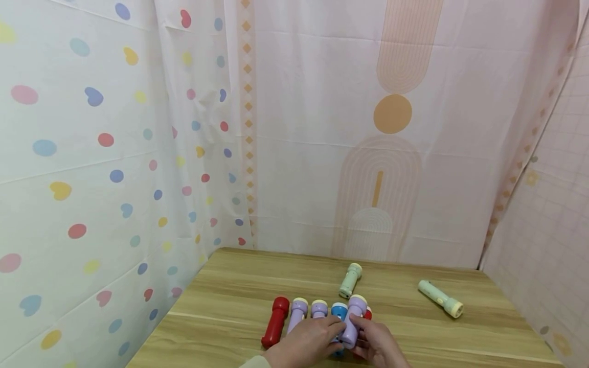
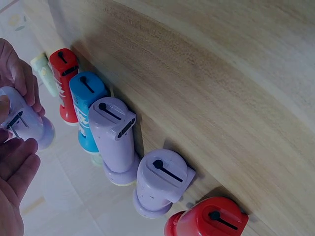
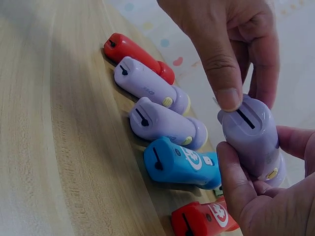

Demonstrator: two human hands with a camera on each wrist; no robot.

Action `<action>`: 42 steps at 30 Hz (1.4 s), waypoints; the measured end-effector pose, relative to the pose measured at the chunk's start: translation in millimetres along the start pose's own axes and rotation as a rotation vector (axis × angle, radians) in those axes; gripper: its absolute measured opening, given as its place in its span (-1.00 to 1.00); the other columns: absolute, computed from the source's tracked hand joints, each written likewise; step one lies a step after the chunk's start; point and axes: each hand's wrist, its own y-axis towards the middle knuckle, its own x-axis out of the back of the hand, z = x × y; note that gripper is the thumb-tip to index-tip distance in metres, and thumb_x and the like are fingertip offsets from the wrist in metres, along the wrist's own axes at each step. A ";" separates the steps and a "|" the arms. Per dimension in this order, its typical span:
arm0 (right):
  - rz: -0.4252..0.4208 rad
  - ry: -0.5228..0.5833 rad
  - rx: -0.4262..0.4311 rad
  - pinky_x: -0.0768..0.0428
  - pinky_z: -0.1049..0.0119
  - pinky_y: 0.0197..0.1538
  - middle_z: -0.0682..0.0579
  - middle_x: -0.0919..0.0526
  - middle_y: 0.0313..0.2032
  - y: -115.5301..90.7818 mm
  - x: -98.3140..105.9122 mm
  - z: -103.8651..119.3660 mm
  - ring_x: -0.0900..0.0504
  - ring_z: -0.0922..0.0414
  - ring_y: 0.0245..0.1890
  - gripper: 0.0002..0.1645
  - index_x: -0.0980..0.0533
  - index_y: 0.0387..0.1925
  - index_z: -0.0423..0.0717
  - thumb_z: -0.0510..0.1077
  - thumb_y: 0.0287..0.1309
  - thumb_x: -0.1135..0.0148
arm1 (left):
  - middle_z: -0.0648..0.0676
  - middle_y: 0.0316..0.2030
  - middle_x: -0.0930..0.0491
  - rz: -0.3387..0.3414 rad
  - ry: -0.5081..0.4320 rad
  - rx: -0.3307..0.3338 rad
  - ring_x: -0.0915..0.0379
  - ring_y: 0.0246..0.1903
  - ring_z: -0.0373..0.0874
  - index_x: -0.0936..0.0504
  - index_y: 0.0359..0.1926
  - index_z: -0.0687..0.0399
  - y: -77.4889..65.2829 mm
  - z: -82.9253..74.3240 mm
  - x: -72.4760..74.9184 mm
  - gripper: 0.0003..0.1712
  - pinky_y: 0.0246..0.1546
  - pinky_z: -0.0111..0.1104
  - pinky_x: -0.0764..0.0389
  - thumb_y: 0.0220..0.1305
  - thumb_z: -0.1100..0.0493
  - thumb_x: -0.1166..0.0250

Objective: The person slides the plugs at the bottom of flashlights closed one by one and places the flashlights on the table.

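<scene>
My right hand [image 1: 379,341] grips a lilac toy flashlight [image 1: 355,321] around its body, with the pale-rimmed head pointing away. From the other side, my left hand [image 1: 307,341] holds the same flashlight at its slotted base end. In the right wrist view the left thumb [image 3: 230,98] lies on the corner of that base. A thin pale sliver [image 2: 14,132] shows by the left fingertips, next to the dark side slot. Under and beside the hands stretches a row of flashlights: a red one [image 1: 276,322], two lilac ones, a blue one [image 3: 179,163] and another red one [image 3: 202,219].
Behind the row a pale green flashlight [image 1: 350,281] lies on the wooden table [image 1: 221,296]. A second pale green flashlight [image 1: 440,299] lies farther right. Patterned curtains [image 1: 294,153] hang along the back and both sides of the table.
</scene>
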 end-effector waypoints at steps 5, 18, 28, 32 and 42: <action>0.013 -0.004 -0.001 -0.66 0.30 -0.24 -0.06 -0.66 -0.40 -1.5 -2.2 0.2 -0.64 0.13 -0.40 -0.50 -0.38 -0.02 -0.47 -0.06 0.34 -0.21 | -0.21 -0.17 -0.56 -0.026 0.018 -0.035 -0.38 -0.31 -0.52 -0.59 0.03 -0.10 -0.6 -0.7 0.2 -0.72 -0.26 -0.65 -0.49 0.35 0.00 -0.31; 0.008 -0.013 0.003 -0.67 0.28 -0.27 -0.03 -0.67 -0.46 -1.7 -3.6 -0.6 -0.65 0.15 -0.44 -0.54 -0.42 -0.07 -0.48 -0.08 0.35 -0.19 | -0.15 -0.04 -0.59 -0.027 0.061 -0.067 -0.44 -0.20 -0.49 -0.58 0.14 -0.05 -3.4 -2.1 1.4 -0.65 -0.22 -0.63 -0.53 0.35 0.11 -0.32; 0.002 -0.030 -0.017 -0.68 0.24 -0.21 -0.04 -0.67 -0.44 -1.0 -1.9 0.5 -0.65 0.13 -0.42 -0.49 -0.39 -0.02 -0.52 -0.08 0.35 -0.20 | -0.18 0.04 -0.56 0.052 0.033 -0.055 -0.43 -0.15 -0.49 -0.54 0.23 -0.09 -4.5 -2.8 4.9 -0.46 -0.18 -0.60 -0.55 0.23 0.19 -0.42; -0.002 -0.040 -0.013 -0.68 0.24 -0.22 -0.03 -0.66 -0.45 -1.6 -1.4 0.7 -0.64 0.13 -0.42 -0.51 -0.40 -0.04 -0.51 -0.08 0.33 -0.22 | -0.18 0.03 -0.56 0.040 0.049 -0.066 -0.44 -0.15 -0.50 -0.55 0.23 -0.09 -4.9 -2.6 4.0 -0.46 -0.20 -0.62 -0.54 0.22 0.21 -0.43; 0.019 -0.077 -0.012 -0.68 0.26 -0.23 -0.05 -0.65 -0.45 -0.8 0.0 0.2 -0.66 0.14 -0.43 -0.55 -0.42 -0.08 -0.50 -0.10 0.34 -0.20 | -0.18 0.04 -0.57 0.015 0.063 -0.069 -0.48 -0.10 -0.47 -0.58 0.22 -0.09 -7.0 -3.4 2.8 -0.48 -0.23 -0.63 -0.54 0.24 0.22 -0.41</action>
